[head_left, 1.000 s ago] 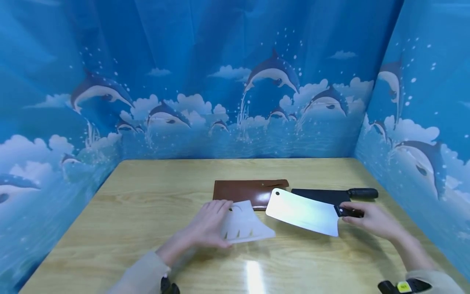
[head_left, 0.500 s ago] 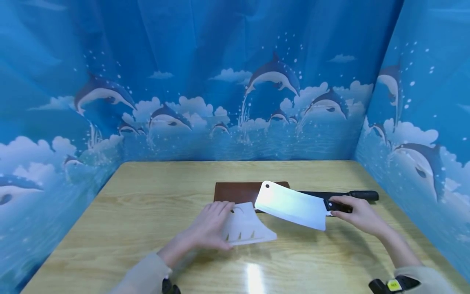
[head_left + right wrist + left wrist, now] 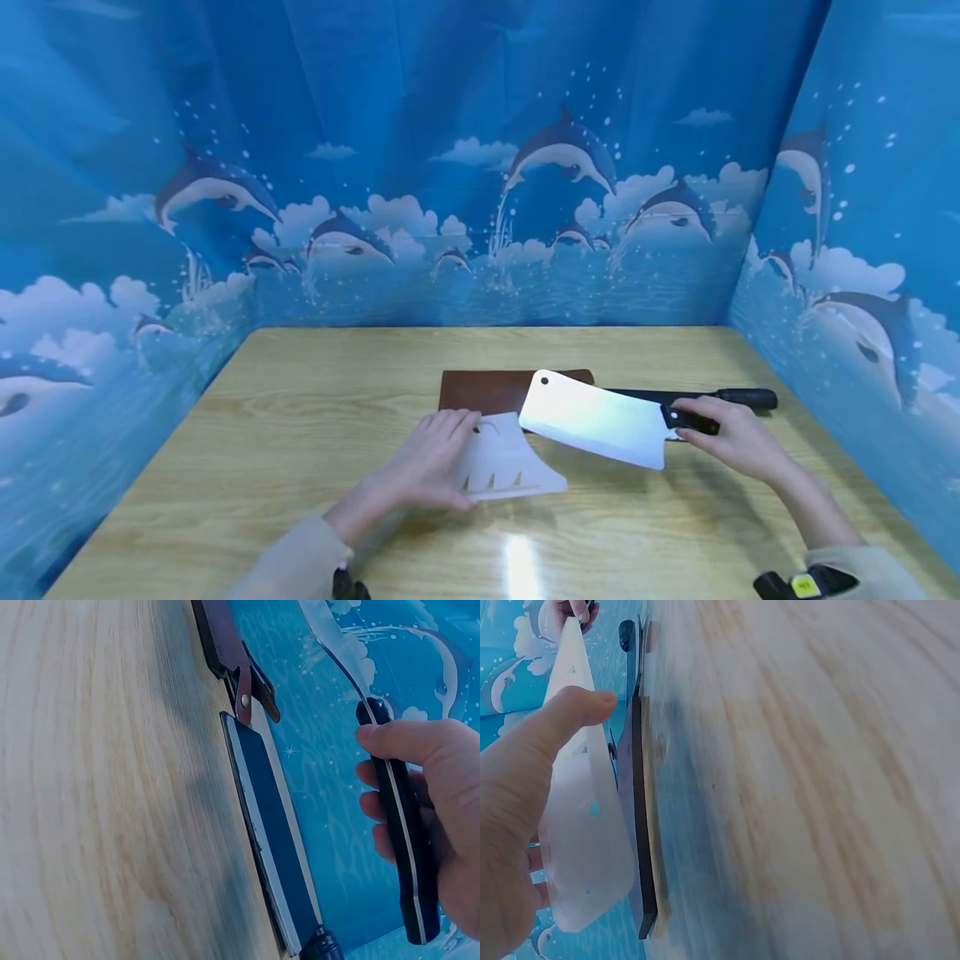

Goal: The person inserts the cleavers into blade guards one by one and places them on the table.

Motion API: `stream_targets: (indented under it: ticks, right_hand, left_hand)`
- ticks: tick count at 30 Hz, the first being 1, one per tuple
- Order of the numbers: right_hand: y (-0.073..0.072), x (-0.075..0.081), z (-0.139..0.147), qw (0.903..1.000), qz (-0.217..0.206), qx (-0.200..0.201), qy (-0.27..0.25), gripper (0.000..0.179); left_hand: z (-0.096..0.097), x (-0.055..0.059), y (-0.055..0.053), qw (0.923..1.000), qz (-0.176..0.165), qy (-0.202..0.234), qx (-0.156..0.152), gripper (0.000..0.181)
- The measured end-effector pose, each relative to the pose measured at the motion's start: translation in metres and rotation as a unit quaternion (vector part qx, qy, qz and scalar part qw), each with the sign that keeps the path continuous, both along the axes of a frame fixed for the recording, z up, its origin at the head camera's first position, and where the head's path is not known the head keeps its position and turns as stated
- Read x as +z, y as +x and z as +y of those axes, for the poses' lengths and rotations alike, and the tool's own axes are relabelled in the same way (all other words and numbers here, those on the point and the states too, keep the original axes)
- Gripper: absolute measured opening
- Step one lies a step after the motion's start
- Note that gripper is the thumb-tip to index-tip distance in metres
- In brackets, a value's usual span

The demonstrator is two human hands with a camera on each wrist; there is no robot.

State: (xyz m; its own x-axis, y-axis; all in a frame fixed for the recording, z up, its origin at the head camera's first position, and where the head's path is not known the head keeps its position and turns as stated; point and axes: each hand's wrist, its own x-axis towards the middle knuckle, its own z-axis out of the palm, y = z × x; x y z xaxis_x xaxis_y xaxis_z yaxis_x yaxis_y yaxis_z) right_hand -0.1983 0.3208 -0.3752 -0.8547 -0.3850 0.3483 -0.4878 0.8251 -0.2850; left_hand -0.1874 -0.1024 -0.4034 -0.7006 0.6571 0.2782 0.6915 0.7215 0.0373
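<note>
My left hand (image 3: 427,462) holds a white plastic blade guard (image 3: 502,462) by its left end, thumb on the near side and fingers behind. Small slots run along its lower part, and it is raised off the table in the left wrist view. With its fingers curled round the black handle (image 3: 405,840), my right hand (image 3: 738,442) grips a cleaver (image 3: 592,421). The shiny blade slants above the table, its holed end beside the guard's right edge. Whether the blade and guard touch, I cannot tell.
Behind the guard lies a brown leather sheath (image 3: 480,388) with a riveted strap (image 3: 244,701). To its right rests a second knife with a dark, broad blade (image 3: 274,825) and black handle (image 3: 750,398). A blue dolphin-print curtain (image 3: 420,167) borders the wooden table (image 3: 322,383).
My right hand has brought the cleaver left and slightly up, so its blade now sits beside the guard and hides more of the leather sheath. My left hand is almost still.
</note>
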Motion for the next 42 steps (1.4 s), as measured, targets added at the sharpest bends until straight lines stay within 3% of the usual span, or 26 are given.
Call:
stream_targets:
  ticks: [4,8,16,21,29,42]
  right_hand:
    - [0.002,0.002,-0.003,0.9987,0.045,0.000,0.024,0.039]
    - [0.004,0.002,-0.007,0.9971,0.062,-0.012,0.042,0.042]
    - [0.008,0.003,-0.020,0.9965,0.051,-0.034,0.057,0.048]
    - [0.008,0.001,-0.026,0.9942,0.082,-0.030,0.063,0.047]
    - [0.009,-0.006,-0.026,0.9896,0.122,-0.012,0.076,0.046]
    - [0.013,-0.011,-0.020,0.9865,0.147,0.009,0.073,0.047]
  left_hand:
    - [0.001,0.001,0.001,0.9997,0.018,-0.014,-0.007,0.109]
    - [0.004,0.004,0.002,0.9999,0.009,-0.004,-0.001,0.109]
    - [0.006,0.005,-0.004,0.9995,0.015,0.013,0.025,0.108]
    - [0.005,0.004,-0.005,0.9991,0.009,0.007,0.040,0.108]
    - [0.003,-0.001,-0.004,0.9991,0.010,0.013,0.039,0.105]
    - [0.005,-0.001,-0.003,0.9994,0.017,0.001,0.029,0.106]
